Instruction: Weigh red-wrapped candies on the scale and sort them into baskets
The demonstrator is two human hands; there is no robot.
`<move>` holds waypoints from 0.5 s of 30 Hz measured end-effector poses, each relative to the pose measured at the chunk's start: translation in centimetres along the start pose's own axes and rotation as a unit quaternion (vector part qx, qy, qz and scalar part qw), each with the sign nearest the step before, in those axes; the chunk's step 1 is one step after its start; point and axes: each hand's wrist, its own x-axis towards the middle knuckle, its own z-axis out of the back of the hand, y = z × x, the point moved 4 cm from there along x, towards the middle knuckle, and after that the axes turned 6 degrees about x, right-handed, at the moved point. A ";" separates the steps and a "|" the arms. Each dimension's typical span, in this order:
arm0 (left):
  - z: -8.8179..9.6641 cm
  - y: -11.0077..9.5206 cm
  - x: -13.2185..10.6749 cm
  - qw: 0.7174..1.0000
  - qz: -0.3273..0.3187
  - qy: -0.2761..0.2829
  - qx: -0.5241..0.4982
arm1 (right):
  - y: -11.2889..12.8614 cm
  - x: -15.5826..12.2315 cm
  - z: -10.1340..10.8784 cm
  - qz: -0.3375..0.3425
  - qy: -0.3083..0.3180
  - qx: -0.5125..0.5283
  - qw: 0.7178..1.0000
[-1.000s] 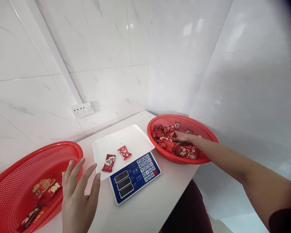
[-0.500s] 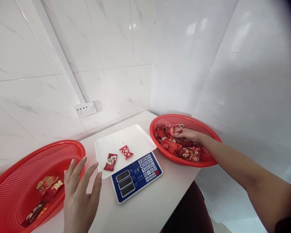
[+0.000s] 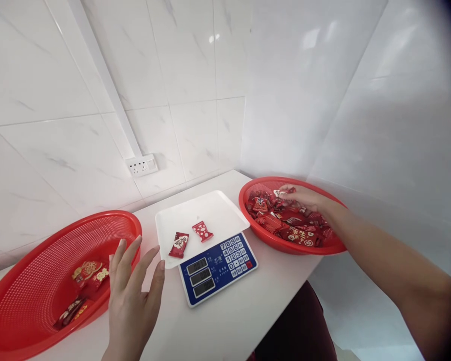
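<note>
right hand (image 3: 302,196): lifted above the right basket, thumb and fingertips pinched narrow on one candy (image 3: 284,191); the other fingers are loosely curled.
candy: red wrapper, held clear of the heap below, not touching it.
change: a second ago this hand lay low in the heap with its fingers among the wrappers. Now it is up, with a single piece between the fingertips (so one piece has left the heap and is in the hand).
pile (image 3: 287,224): many red wrapped pieces, filling the floor of the right basket (image 3: 270,241) just under the hand.
tray (image 3: 199,210): white, on the scale, just left of the right basket. It carries two pieces, one (image 3: 179,244) near the front edge and one (image 3: 202,231) beside it, both lying where they lay a second ago.
scale (image 3: 218,264): blue front with keypad and three displays; the digits are too small to read.
left hand (image 3: 135,291): wide open, fingers spread, holding nothing. It hovers over the table (image 3: 229,321) between the left basket and the tray's corner, much as before.
left basket (image 3: 97,216): red mesh, with a few wrapped pieces (image 3: 88,273) on its floor.
socket (image 3: 142,165): on the tiled wall behind the tray.
</note>
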 end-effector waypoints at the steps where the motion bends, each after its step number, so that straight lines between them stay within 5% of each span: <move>1: 0.1 0.0 0.0 1.000 -0.002 -0.002 -0.001 | 0.3 -0.2 -0.2 -0.002 0.005 0.006 1.000; 8: 0.4 0.1 -0.1 1.000 -0.016 -0.020 0.011 | 2.6 -2.3 -3.3 0.037 0.094 0.034 0.994; 15: 0.8 0.0 0.1 1.000 -0.012 -0.020 0.017 | 7.4 -5.2 -11.8 0.127 0.222 0.028 0.966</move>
